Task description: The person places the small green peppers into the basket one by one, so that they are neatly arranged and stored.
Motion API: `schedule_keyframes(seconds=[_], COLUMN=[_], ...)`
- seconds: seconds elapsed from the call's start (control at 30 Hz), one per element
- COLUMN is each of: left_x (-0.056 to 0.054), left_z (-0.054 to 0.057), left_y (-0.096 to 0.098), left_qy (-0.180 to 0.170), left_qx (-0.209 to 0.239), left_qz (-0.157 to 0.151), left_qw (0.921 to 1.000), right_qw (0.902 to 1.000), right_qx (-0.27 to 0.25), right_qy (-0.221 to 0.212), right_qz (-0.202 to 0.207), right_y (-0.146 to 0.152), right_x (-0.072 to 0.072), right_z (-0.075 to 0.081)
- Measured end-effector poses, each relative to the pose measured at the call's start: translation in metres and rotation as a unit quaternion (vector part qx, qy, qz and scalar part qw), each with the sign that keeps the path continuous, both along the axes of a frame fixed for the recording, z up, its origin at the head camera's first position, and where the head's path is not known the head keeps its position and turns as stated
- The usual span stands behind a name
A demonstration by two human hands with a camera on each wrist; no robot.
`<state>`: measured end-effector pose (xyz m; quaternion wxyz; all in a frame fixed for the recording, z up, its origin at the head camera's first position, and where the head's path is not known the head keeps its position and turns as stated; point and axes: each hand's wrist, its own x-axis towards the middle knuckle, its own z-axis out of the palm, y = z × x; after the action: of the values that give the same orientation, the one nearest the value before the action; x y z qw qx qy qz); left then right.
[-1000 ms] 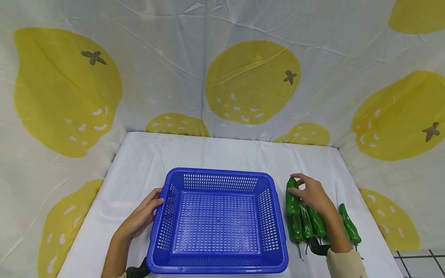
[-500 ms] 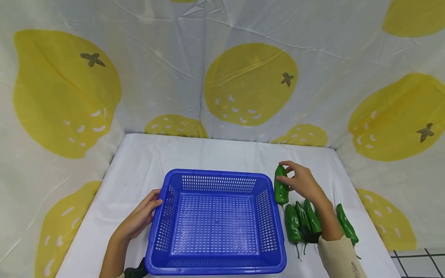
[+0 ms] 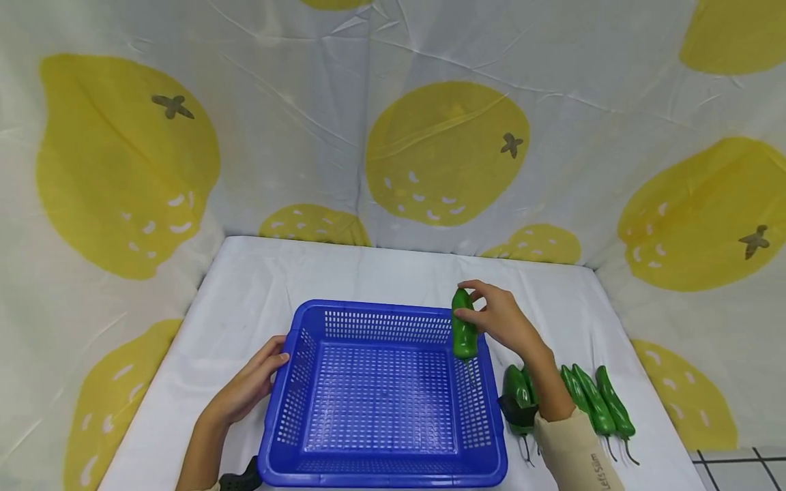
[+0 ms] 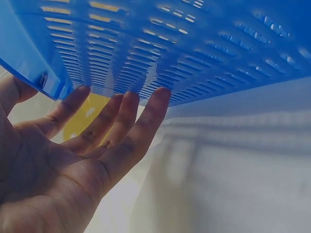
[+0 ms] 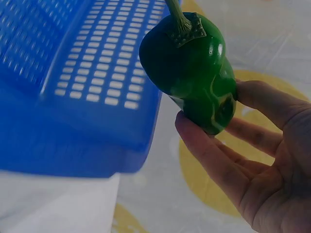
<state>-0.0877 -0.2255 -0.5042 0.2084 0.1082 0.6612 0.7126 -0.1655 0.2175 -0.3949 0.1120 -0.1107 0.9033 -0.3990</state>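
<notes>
Green pepper (image 3: pixel 464 331), head view: overlaps the far-right corner of the blue basket (image 3: pixel 381 395), height above it unclear. Long axis runs near-to-far, stem end toward the person, blunt end away. Right hand (image 3: pixel 505 317) pinches it, thumb on one side, fingers on the other. Left hand (image 3: pixel 250 383) holds the basket's left rim. More peppers (image 3: pixel 592 399) lie right of the basket, stems toward the person, some hidden by the forearm. White cloth (image 3: pixel 258 286) underneath, slightly creased.

Left wrist: thumb at the rim, fingers extended along the outer wall; blue plastic, rows of narrow slots.

Right wrist: pepper's stem end faces the camera, stem pointing up. Glossy, lobed skin; dry-looking ridged stem. Grip is toward the far end.
</notes>
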Motion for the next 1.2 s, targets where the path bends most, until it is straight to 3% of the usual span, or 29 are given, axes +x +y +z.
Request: schedule_keyframes(seconds=[0.47, 0.97, 1.2], left_x=[0.0, -0.001, -0.001], left_z=[0.001, -0.002, -0.002], left_y=[-0.002, -0.002, 0.0], left_qy=[-0.006, -0.016, -0.014], left_qx=[-0.011, -0.015, -0.019], left_qz=[-0.003, 0.0, 0.007], left_qw=[0.9999, 0.9998, 0.9997], right_qw=[0.9972, 0.9928, 0.9856], right_qx=[-0.065, -0.078, -0.109], right_qy=[-0.023, -0.018, -0.066], right_qz=[0.027, 0.089, 0.111], right_y=[-0.053, -0.106, -0.128], right_x=[0.0, 0.009, 0.011], right_z=[-0.013, -0.024, -0.029])
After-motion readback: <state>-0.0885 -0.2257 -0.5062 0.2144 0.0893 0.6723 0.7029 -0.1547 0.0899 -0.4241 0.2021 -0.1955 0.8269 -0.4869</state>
